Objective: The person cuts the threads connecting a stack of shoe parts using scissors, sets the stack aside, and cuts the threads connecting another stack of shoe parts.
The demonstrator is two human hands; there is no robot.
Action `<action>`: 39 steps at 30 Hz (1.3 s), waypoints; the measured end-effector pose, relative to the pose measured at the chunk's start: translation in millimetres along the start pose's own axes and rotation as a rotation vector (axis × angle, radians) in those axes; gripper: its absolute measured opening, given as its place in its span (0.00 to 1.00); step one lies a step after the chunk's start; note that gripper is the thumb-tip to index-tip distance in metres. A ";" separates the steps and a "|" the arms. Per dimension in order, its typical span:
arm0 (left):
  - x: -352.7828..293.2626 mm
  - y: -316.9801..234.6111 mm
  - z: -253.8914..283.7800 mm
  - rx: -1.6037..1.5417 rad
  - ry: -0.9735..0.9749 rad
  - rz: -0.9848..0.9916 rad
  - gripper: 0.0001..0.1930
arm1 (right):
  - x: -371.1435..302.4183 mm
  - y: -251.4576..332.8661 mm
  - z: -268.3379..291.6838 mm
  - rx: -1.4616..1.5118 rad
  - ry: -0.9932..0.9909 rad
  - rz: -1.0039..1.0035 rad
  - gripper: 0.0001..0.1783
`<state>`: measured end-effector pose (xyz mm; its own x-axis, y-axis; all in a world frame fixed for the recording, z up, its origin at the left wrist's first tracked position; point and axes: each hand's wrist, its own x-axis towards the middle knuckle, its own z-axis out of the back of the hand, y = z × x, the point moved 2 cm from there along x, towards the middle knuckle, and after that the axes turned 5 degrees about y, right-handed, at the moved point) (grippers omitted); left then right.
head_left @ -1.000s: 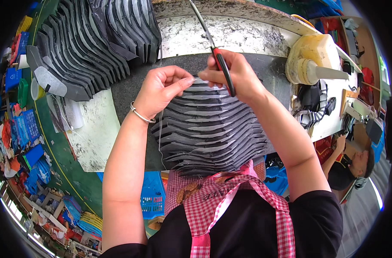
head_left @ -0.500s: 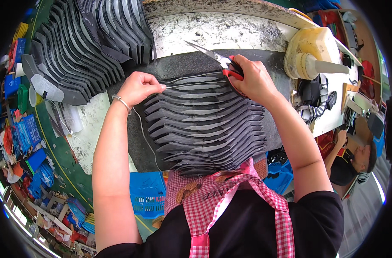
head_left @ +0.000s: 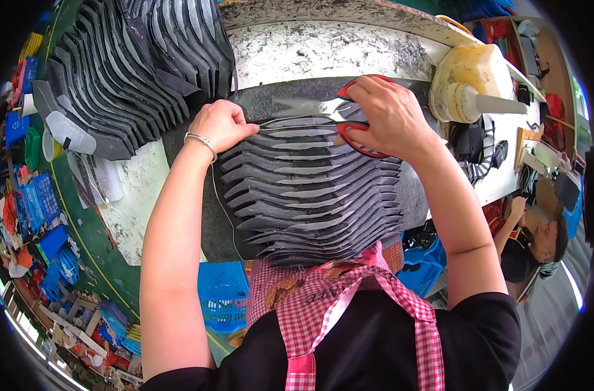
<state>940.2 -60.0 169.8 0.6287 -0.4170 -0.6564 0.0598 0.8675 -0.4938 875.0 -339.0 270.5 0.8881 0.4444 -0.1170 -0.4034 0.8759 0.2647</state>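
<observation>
A fanned row of dark grey curved pieces [head_left: 310, 189] lies overlapped in front of me on a dark mat [head_left: 414, 195]. My left hand [head_left: 222, 127] is closed in a pinch at the far left corner of the row, on a thin pale string. More of this string [head_left: 225, 205] runs down the row's left side. My right hand [head_left: 394, 117] grips red-handled scissors [head_left: 333, 109], fingers in the loops. Their blades are apart, pointing left just above the farthest piece, close to my left hand. Whether the blades touch the string I cannot tell.
More dark curved pieces [head_left: 114, 78] stand stacked at the far left. A yellowish glue-stained bottle with a pale nozzle [head_left: 499, 103] is at the far right. A blue basket [head_left: 224, 293] sits below the table's near edge. Another person [head_left: 538, 238] works at the right.
The scissors have gone from nearly closed to open, and their blades have swung down, level along the far edge of the row. My left hand has shifted slightly right.
</observation>
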 end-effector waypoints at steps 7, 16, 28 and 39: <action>-7.8 24.1 -6.7 -0.308 0.050 -0.038 0.07 | 37.6 28.9 -9.9 -0.159 0.220 0.052 0.09; -12.9 22.9 -11.1 -0.331 -0.010 -0.040 0.06 | 49.2 42.4 -14.4 -0.178 0.330 0.009 0.02; -57.8 -53.4 -29.1 -1.174 0.197 -0.380 0.07 | 18.0 40.3 -23.9 1.361 0.198 -0.510 0.17; -47.8 21.8 -21.9 -0.721 0.253 -0.063 0.07 | -24.8 -1.4 -15.0 0.567 0.184 -0.599 0.20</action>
<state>894.5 -27.1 177.9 0.4390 -0.5843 -0.6825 -0.4856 0.4848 -0.7274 850.2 -348.4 258.7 0.8470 0.0012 -0.5316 0.3395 0.7683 0.5427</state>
